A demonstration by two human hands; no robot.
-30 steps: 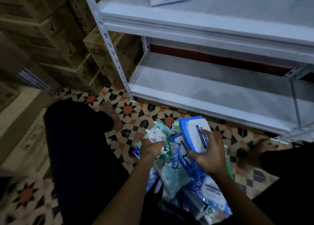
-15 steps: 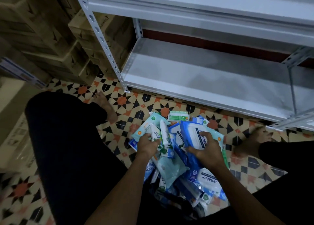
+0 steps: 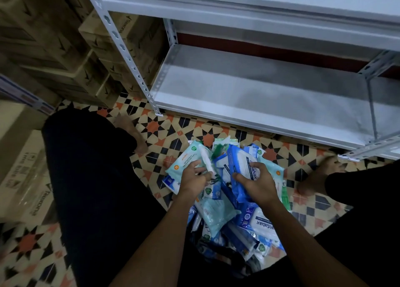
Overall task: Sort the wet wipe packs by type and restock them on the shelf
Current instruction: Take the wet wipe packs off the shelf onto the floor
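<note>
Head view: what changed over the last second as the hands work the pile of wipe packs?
The right hand lowered the blue pack it grips from above the pile back down onto it. The left hand came down too, keeping hold of a slim white pack. The camera tilted downward, so the upper shelf's packs left view. The bottom shelf holds no packs, as before.

The floor tiles [image 3: 155,130] carry a geometric star pattern in cream, black and orange. The wet wipe packs [image 3: 216,208] are blue, white and pale teal; one blue-and-white pack [image 3: 241,167] has dark blue lettering. The metal shelf [image 3: 259,87] is white. Stacked cardboard boxes [image 3: 54,48] are brown. Trousers [image 3: 97,189] are black.
</note>
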